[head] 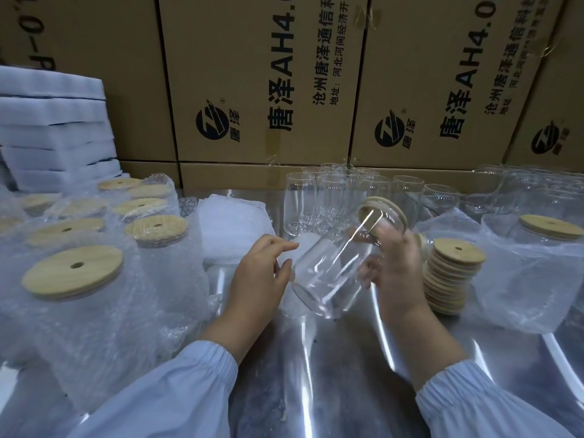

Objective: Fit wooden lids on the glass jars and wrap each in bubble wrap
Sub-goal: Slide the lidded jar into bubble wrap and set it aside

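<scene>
A clear glass jar (328, 273) is tilted above the table, its mouth up and to the right with a wooden lid (384, 213) on it. My right hand (392, 273) grips the jar's upper part just under the lid. My left hand (262, 273) touches the jar's lower side near its base, fingers loosely curved. A stack of wooden lids (452, 273) stands just right of my right hand. Flat bubble wrap sheets (230, 229) lie behind my left hand.
Several wrapped, lidded jars (94, 292) crowd the left of the shiny table (347, 374). Empty glass jars (341, 197) stand at the back centre and right. A lidded jar in a plastic bag (537, 267) sits far right. Cardboard boxes (268, 83) form a wall behind; foam sheets (53, 134) pile up left.
</scene>
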